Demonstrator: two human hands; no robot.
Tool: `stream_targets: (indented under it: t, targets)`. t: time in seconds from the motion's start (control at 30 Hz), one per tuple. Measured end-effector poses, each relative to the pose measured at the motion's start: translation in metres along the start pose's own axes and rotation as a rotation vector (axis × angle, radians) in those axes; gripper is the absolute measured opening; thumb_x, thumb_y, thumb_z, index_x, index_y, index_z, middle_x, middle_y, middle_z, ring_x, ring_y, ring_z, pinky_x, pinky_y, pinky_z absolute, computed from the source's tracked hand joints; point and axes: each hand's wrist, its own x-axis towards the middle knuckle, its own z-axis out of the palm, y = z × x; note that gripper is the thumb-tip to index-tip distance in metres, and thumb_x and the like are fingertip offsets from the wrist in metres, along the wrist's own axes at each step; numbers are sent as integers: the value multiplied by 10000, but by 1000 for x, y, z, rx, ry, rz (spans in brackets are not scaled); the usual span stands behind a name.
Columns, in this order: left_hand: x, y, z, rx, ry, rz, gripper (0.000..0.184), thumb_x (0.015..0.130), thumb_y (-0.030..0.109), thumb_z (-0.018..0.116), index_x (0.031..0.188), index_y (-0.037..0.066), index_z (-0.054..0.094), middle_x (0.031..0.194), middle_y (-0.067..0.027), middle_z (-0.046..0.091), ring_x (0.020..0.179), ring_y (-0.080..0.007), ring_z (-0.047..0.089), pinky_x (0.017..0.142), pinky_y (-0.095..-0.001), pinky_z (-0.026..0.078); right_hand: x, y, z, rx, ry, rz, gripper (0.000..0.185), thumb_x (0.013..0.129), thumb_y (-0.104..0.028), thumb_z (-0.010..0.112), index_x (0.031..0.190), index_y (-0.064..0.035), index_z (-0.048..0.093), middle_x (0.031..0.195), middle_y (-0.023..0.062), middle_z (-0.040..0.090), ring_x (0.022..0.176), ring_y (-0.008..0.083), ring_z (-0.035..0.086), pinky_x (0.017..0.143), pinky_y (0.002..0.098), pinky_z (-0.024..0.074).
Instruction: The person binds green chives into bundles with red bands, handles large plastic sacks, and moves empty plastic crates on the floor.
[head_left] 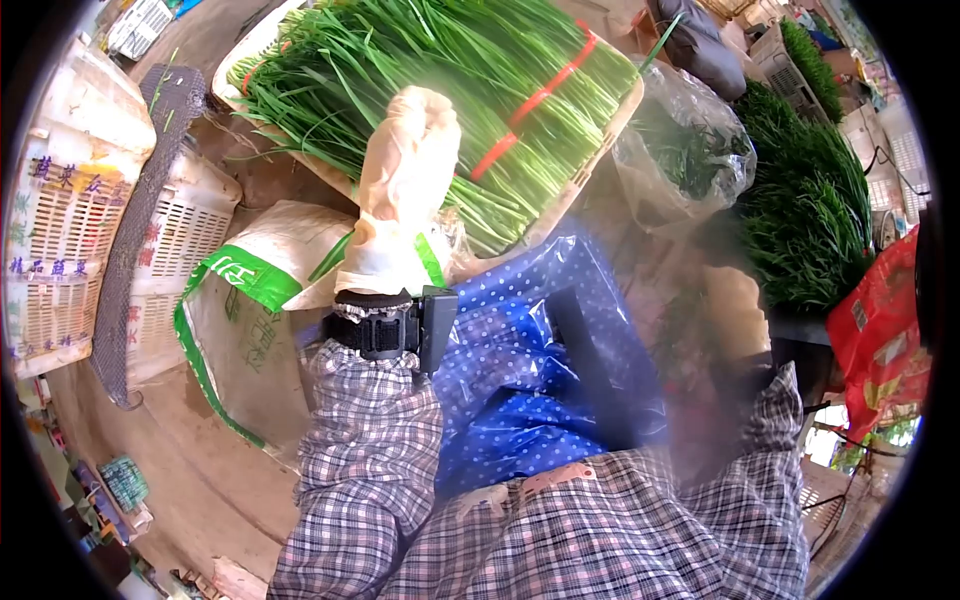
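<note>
My left hand (410,155), in a pale, wrinkled glove, lies over the near side of a crate of garlic chives (370,50). Its fingers look curled downward; their tips and anything in them are hidden against the greens. A black strap with a box (435,330) circles that wrist. Red bands (540,105) cross the chives, which fill a light plastic crate (605,155). Off to the right, my right hand (740,310) is pale and smeared, so its fingers do not show clearly. It is nearest to a dark green heap of chives (810,200).
A blue dotted plastic apron (530,400) covers my lap. A white and green sack (270,270) stands beside my left forearm. White crates (75,210) line the left. A clear plastic bag (690,150) and a red bag (880,330) are on the right.
</note>
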Motion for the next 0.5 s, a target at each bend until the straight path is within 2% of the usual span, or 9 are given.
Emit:
stream_targets:
  t: [0.07,0.1,0.2,0.3,0.37,0.5]
  targets:
    - [-5,1,9,440,49,7,110,914,113,563,983,32,536,829,-32,570,742,-112,544,666,-254,459,14,-44,-21,369,175,-151,211,819,-129,567,994,-135,685,851,127,677,830,311,651,756,391,522]
    - [-4,-3,10,520,-9,10,97,917,114,560,970,34,549,820,-21,574,764,-104,552,676,-248,460,21,-74,-34,437,250,-191,186,830,-143,566,974,-140,685,845,119,667,820,309,646,745,397,520]
    - [-14,3,21,737,-10,-5,159,885,120,556,1023,45,579,855,-129,646,830,-233,639,746,-339,508,54,-151,-58,595,428,-303,123,840,-182,583,899,-143,684,849,99,651,794,312,638,706,410,517]
    - [-14,1,18,922,17,-10,181,869,133,550,1020,45,593,900,-179,651,871,-312,637,789,-392,507,98,-185,-41,632,507,-327,100,823,-185,596,816,-110,662,787,113,637,737,322,637,677,420,520]
    - [-14,0,14,894,1,18,178,871,135,542,1009,38,598,905,-179,654,883,-320,634,795,-395,505,110,-189,-35,554,509,-325,107,814,-182,599,783,-93,650,763,120,637,710,325,636,653,423,521]
    - [-12,-2,12,900,-25,26,186,869,132,527,1007,32,601,919,-180,659,904,-336,628,808,-398,498,110,-187,-28,613,543,-282,115,788,-141,593,715,-61,630,698,146,639,654,340,640,601,425,523]
